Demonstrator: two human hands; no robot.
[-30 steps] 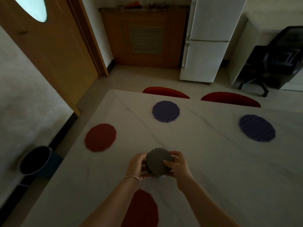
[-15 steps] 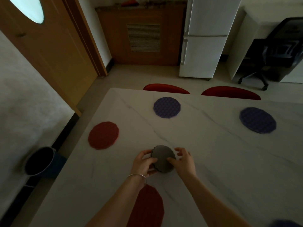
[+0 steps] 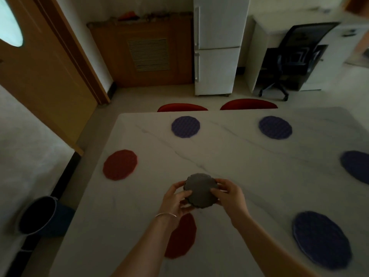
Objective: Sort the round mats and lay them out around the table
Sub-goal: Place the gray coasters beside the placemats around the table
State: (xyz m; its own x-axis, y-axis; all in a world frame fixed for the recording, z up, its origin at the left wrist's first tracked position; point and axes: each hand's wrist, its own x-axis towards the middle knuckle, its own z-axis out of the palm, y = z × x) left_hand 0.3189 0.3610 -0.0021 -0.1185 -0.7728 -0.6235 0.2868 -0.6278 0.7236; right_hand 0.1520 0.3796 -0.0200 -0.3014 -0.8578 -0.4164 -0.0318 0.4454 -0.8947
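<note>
Both hands are closed on a stack of grey round mats [image 3: 200,190] with scalloped edges, held between them just above the white marble tabletop [image 3: 239,160]. The left hand [image 3: 175,200] grips the stack's left rim, thumb on top, a thin bracelet [image 3: 165,215] at its wrist. The right hand [image 3: 229,195] grips the right rim, thumb lying over the top mat and fingers curled behind the edge. How many mats are in the stack is hard to tell.

Taking that grey stack as the mark: a red mat [image 3: 120,164] lies flat on the tabletop to its left and a little farther off, near the table's left edge. Another red mat [image 3: 182,239] lies nearer than the stack, partly hidden under the left forearm. Two purple mats sit well beyond it along the far edge, one [image 3: 185,126] slightly left, the other [image 3: 275,127] to the right. A third purple mat [image 3: 357,166] lies far right, cut by the frame, and a fourth [image 3: 322,239] lies right and nearer.

Past the far edge, two red chair backs [image 3: 248,104] show, with a white fridge [image 3: 217,47] behind them.
</note>
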